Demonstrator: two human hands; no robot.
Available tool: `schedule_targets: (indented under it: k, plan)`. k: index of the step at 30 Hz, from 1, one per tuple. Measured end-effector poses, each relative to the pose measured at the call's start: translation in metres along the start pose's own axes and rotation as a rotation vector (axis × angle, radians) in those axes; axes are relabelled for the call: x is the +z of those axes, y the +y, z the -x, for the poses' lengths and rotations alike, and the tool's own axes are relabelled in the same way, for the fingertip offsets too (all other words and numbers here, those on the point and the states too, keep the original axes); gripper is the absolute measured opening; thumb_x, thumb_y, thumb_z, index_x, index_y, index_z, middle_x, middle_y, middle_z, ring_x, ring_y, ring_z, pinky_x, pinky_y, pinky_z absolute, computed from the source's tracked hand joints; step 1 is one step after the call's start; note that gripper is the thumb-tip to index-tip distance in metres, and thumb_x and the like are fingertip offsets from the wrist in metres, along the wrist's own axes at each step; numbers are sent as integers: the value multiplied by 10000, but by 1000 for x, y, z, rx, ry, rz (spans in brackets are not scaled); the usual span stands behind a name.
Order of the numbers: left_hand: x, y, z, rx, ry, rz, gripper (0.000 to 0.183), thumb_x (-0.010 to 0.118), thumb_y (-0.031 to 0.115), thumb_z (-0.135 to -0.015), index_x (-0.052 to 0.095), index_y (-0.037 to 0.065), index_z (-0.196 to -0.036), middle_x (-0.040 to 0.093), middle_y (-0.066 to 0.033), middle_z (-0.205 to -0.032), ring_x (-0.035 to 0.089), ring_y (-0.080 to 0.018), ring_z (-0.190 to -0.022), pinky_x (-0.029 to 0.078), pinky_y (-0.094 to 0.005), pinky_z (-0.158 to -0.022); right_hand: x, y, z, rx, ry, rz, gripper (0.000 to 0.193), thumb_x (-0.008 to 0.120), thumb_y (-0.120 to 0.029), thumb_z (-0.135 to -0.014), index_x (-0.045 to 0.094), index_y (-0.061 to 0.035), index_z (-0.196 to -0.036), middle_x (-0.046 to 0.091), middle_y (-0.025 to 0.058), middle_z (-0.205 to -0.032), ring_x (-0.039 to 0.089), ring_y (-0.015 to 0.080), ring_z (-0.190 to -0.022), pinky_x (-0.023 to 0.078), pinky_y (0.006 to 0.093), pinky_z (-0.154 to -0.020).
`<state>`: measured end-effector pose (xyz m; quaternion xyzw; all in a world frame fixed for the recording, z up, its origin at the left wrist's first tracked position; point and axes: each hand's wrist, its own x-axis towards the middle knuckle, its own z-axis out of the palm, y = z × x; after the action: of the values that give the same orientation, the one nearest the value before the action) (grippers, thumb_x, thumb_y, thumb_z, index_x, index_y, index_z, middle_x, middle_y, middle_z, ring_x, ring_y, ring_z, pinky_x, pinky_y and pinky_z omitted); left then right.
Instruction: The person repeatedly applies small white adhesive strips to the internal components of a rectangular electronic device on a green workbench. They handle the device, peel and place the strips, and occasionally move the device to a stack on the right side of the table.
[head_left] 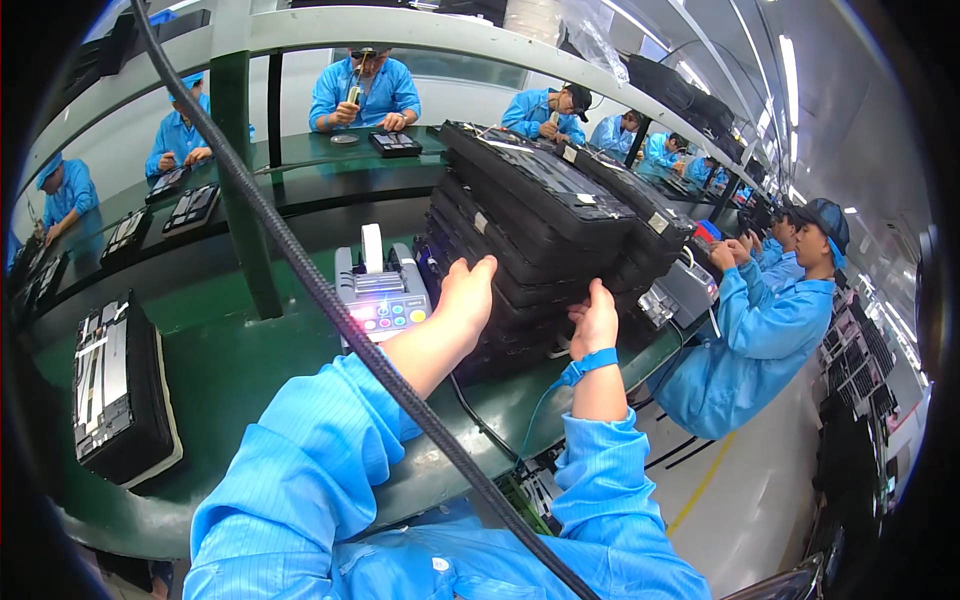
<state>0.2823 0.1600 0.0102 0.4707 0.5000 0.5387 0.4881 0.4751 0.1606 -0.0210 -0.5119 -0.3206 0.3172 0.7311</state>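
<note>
- Seen from where I stand, the stack of black cases [530, 225] is on the green surface [250, 400], toward its right end and close to the near edge.
- The left hand [465, 300] is at the stack's near left side, its fingers pointing up and away. I cannot tell whether its grip is clamped on a case or merely resting there.
- The right hand [596, 322] is at the near right side, thumb raised and fingers curled. Whether this grip is closed on a case cannot be told.
- A blue wrist strap [588, 367] is on the right wrist; a thin cord runs down from it, past the surface's near edge.
- A grey tape dispenser [383, 290] is just beside the stack, on its left; a case with silver strips [105, 385] lies well apart, near the surface's left edge.
- Risk, in my judgement: the layers look unevenly aligned, so a push on one side only could slide upper cases off lower ones.
- Risk: with the near edge so close, a shifted case could drop to the floor [715, 500].
- Risk: the cord could snag on a case corner if the right arm swings wide.
- Risk: a leftward shove could knock the dispenser.
</note>
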Motion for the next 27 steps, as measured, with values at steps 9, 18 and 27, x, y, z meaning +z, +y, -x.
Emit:
schedule_targets:
  k: [9,18,27]
  plan:
    - [7,-3,-44,35,114,221,727,421,508,-930,440,-142,-1257,489,-321,-1289,465,-379,-1240,344,-401,-1029,-11,-9,-7,169,-165,41,546,383,-607,-941,542,-91,-862,442,28,-693,491,148,-596,392,287,-498]
    - [9,16,-94,-184,125,180,811,447,573,-894,381,-90,-1357,417,-263,-1396,397,-366,-1309,324,-412,-1061,7,-8,-24,25,1,234,775,321,-714,-898,570,-2,-1075,508,29,-852,458,145,-727,383,299,-656]
    - [-9,69,-44,-180,-161,733,841,355,673,-905,422,-33,-1356,502,-178,-1335,521,-300,-1174,440,-397,-954,10,-44,-50,331,-283,2,775,196,-732,-897,658,-115,-977,623,56,-900,580,207,-874,462,386,-835]
